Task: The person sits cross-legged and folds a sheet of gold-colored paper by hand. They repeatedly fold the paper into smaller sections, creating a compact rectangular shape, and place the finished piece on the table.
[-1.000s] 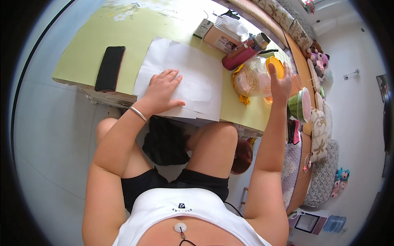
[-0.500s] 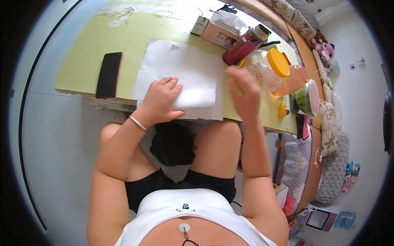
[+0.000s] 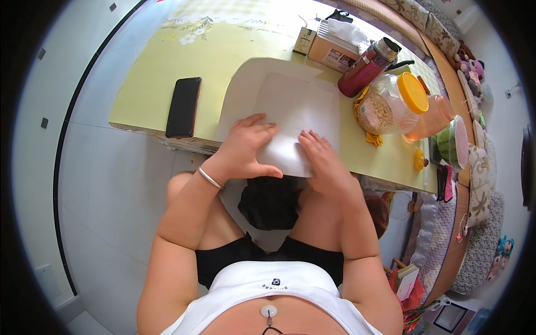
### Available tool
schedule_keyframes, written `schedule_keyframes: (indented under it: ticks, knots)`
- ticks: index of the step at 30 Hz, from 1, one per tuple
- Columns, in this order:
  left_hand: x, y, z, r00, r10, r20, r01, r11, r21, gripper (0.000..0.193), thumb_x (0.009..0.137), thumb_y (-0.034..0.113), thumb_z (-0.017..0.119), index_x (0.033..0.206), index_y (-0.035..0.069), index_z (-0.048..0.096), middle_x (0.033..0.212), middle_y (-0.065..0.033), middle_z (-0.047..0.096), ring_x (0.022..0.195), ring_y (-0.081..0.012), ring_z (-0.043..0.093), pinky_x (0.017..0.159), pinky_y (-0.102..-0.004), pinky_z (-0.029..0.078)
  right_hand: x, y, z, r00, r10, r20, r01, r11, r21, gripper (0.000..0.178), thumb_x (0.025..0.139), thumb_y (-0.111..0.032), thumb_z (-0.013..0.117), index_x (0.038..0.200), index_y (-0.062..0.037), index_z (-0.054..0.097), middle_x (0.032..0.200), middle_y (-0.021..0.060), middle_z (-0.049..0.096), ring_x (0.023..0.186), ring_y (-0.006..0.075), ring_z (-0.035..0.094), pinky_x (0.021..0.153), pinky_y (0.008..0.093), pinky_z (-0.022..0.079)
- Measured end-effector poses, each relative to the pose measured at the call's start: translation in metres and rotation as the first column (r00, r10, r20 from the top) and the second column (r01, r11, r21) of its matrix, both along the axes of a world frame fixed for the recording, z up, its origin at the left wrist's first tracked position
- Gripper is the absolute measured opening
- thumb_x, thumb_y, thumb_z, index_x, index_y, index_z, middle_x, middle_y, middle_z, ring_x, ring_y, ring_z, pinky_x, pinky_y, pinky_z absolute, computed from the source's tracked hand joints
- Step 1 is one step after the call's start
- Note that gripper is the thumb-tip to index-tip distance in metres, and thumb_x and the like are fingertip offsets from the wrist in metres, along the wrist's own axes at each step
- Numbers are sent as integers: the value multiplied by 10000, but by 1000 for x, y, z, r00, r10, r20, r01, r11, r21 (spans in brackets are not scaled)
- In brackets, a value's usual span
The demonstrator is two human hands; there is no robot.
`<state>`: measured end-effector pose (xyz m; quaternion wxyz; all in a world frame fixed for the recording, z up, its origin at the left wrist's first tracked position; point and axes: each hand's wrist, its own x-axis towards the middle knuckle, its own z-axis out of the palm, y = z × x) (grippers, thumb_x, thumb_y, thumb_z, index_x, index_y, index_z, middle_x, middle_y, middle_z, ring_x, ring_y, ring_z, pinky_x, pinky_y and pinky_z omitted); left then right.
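And here are the white paper sheets (image 3: 298, 106), one over another on the pale green desk (image 3: 148, 84), right at its near edge. The left hand (image 3: 245, 148) is spread on them, thumb well apart from the fingers, gripping nothing! Across from it, the right hand (image 3: 326, 162) lies over the sheets' right side, fingers straight and close together, its thumb hard to make out. Phone (image 3: 183, 107) to the left, yellow-lidded jar (image 3: 385, 106) and maroon flask (image 3: 363, 72) to the right!
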<state>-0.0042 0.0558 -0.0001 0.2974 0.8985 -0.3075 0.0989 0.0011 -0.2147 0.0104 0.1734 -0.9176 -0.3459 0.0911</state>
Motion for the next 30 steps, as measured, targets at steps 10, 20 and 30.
schedule_keyframes:
  ticks: [10, 20, 30]
  knots:
    - [37, 34, -10, 865, -217, -453, -4, 899, -439, 959, 784, 697, 736, 1435, 25, 522, 1435, -93, 562, 1274, -196, 513, 971, -311, 428, 62, -44, -12, 776, -172, -607, 508, 741, 439, 158, 925, -34, 684, 1063, 25, 732, 938, -11, 705, 833, 67, 608, 769, 233, 497]
    - [57, -6, -38, 821, 351, -450, -554, 678, -483, 372, 934, 94, 697, 1271, -40, 613, 737, -33, 688, 661, -76, 604, 638, -248, 493, 69, 4, -41, 763, -574, -297, 625, 537, 567, 201, 948, -202, 696, 896, -13, 653, 785, 110, 720, 682, 209, 675, 629, 351, 510]
    - [63, -27, -39, 756, 651, -75, -655, 751, -88, 463, 848, 171, 744, 1267, 14, 624, 719, -120, 660, 658, -311, 650, 616, -421, 512, 67, 14, -38, 649, -750, 124, 705, 655, 271, 292, 912, -349, 711, 1046, -101, 635, 837, 124, 732, 767, 367, 698, 686, 476, 536]
